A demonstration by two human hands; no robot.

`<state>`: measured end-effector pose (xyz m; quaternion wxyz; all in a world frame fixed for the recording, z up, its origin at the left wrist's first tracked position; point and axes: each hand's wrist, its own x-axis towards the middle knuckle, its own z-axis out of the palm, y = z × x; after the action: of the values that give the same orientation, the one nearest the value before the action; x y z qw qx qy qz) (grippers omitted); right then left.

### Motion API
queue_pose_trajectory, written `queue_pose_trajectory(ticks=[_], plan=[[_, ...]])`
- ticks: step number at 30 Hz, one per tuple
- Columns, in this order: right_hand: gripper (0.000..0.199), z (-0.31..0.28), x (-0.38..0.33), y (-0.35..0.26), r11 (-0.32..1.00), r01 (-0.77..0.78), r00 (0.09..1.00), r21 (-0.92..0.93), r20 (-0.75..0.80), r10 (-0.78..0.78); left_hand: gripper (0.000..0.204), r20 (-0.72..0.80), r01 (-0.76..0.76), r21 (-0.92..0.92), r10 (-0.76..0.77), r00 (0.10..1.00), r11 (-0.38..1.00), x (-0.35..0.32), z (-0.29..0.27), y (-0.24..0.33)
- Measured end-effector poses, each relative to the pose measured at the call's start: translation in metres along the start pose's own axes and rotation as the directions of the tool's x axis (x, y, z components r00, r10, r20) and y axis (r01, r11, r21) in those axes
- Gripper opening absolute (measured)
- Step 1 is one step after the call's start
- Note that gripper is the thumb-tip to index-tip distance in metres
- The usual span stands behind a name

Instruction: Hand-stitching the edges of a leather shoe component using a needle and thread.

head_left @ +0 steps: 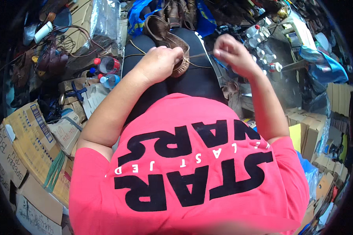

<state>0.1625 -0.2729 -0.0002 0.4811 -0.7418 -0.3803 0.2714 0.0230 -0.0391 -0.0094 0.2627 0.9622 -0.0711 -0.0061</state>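
A brown leather shoe [161,29] lies across my lap, its puckered, hand-stitched toe [180,69] toward me. My left hand [162,60] is closed at the toe's left side, fingers curled against the leather; the fingertips are partly hidden. To the right of the shoe, my raised right hand [233,54] pinches the end of a thin brown cord [200,55], which stretches from the toe stitching. Another thin, light cord [137,47] trails over my left thigh, left of the shoe.
Beyond my knees, a blue bag [206,19] holds several brown shoes [178,13]. Plastic bottles stand at left [108,64] and right [259,43]. Cardboard boxes [31,137] crowd the left side, and more cardboard [302,121] is at right. Dark red leather pieces [53,58] lie far left.
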Motion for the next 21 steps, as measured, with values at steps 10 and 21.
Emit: queue_pose_trajectory(ticks=[10, 21], plan=[[0.014, 0.015, 0.030, -0.033, 0.702, 0.276, 0.961, -0.656, 0.201, -0.190, 0.011, -0.046, -0.077, 0.062, 0.080, 0.996, 0.995, -0.011, 0.007, -0.007], [0.004, 0.028, 0.019, -0.007, 0.587, 0.367, 0.927, -0.722, 0.332, -0.172, 0.012, -0.030, -0.117, 0.224, 0.127, 0.991, 0.968, -0.049, -0.023, -0.033]])
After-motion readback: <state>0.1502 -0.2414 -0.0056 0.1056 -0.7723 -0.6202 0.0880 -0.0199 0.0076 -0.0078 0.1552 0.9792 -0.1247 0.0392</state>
